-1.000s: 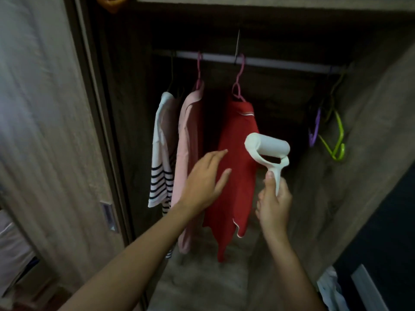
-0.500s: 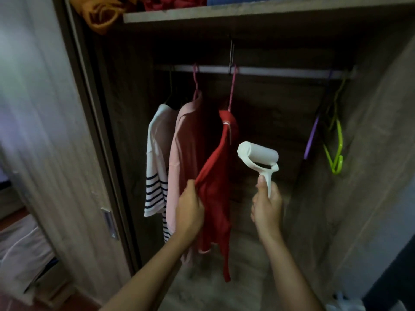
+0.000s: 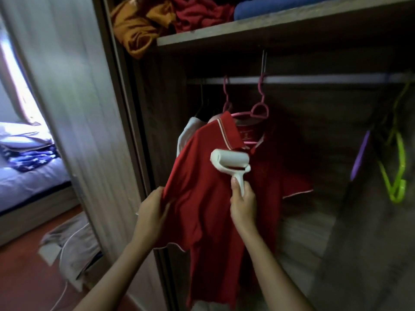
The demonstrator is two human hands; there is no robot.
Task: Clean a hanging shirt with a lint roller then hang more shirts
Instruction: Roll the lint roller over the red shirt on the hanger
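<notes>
A red polo shirt [image 3: 202, 198] hangs on a pink hanger [image 3: 258, 108] from the closet rail [image 3: 314, 79]. My left hand [image 3: 152, 209] grips the shirt's left sleeve and pulls it out towards me. My right hand [image 3: 243, 203] holds the handle of a white lint roller [image 3: 230, 161], whose roll lies against the shirt just below the collar. Behind the red shirt, a white shirt [image 3: 185, 133] shows only at its shoulder; the rest is hidden.
Empty green hangers [image 3: 398, 176] and a purple hanger [image 3: 359, 158] hang at the right of the rail. Folded clothes [image 3: 157, 16] lie on the shelf above. The closet door [image 3: 78, 131] stands at the left, a bed [image 3: 27, 171] beyond it, clothes on the floor [image 3: 71, 243].
My left hand has pulled the red shirt's sleeve outward, turning its front to me. My right hand has brought the roller from beside the shirt onto it. The view has shifted closer.
</notes>
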